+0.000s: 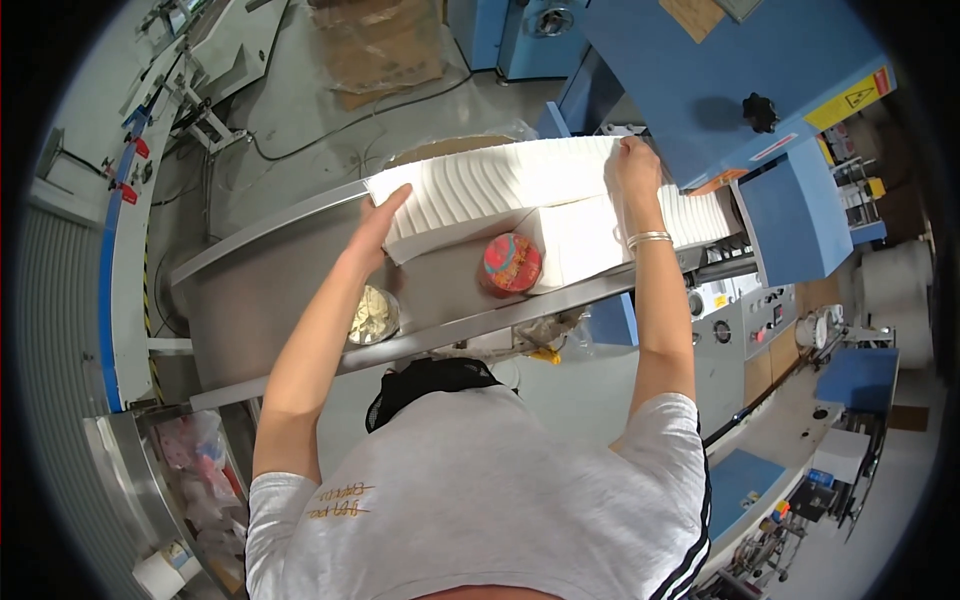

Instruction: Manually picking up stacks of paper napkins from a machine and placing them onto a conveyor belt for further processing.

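A long row of white paper pieces (465, 195), packed face to face with wavy ridges along its top, lies across the metal trough (270, 290). My left hand (380, 222) grips its left end, thumb on the near face and the other fingers mostly hidden. At the right, my right hand (638, 178) closes over the row's far edge, with a bangle on that wrist. More white pieces (585, 240) lie below that hand, in the trough's right part. A round red tub (511, 264) stands just in front of the row. Beside my left forearm is a clear container (374, 316) of pale yellowish bits.
A blue machine (740, 90) with a black knob borders the trough's right end. Beyond the trough, a cardboard stack (378, 50) in clear film and a black cable (330, 140) lie on the floor. Bagged material fills a metal bin (200, 450) at lower left.
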Tool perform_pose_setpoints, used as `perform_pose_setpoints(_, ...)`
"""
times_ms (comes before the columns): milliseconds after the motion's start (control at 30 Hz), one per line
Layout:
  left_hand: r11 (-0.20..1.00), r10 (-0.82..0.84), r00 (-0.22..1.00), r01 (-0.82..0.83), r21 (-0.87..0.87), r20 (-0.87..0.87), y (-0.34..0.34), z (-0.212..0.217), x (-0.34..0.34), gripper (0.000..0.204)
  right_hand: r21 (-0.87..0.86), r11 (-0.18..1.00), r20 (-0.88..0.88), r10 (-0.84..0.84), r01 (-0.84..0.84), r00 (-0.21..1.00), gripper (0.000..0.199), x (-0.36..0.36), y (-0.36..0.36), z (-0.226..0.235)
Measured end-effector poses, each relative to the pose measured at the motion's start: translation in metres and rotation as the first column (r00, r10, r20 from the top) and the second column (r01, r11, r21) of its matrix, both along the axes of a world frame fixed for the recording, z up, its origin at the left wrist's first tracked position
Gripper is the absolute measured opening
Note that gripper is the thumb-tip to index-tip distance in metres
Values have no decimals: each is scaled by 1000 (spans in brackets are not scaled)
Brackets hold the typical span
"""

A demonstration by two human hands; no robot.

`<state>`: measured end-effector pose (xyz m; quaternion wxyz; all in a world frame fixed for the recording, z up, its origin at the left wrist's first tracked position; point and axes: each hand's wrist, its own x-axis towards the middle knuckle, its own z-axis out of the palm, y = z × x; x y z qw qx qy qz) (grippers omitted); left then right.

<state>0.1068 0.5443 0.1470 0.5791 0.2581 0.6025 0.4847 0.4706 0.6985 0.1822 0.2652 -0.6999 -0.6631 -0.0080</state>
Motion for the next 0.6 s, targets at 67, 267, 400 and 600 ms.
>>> perform_pose_setpoints(67, 996, -84, 968, 85, 6, 235, 3, -18, -16, 94, -33, 997, 0, -63, 63, 998, 21, 7, 13, -7)
perform_pose_setpoints(267, 997, -71, 996, 72, -28, 48, 2, -35, -16, 114, -58, 994, 19, -94, 95, 995, 26, 21, 26, -17)
perform_pose_setpoints(400, 995, -82, 996, 84, -46, 42, 1, -39, -18, 117, -62, 993, -11, -99, 98, 995, 25, 22, 28, -18)
perform_pose_setpoints(600, 992, -123, 991, 122, 15, 47, -3, -24, -12, 114, -53, 996, 25, -74, 75, 997, 23, 27, 31, -22)
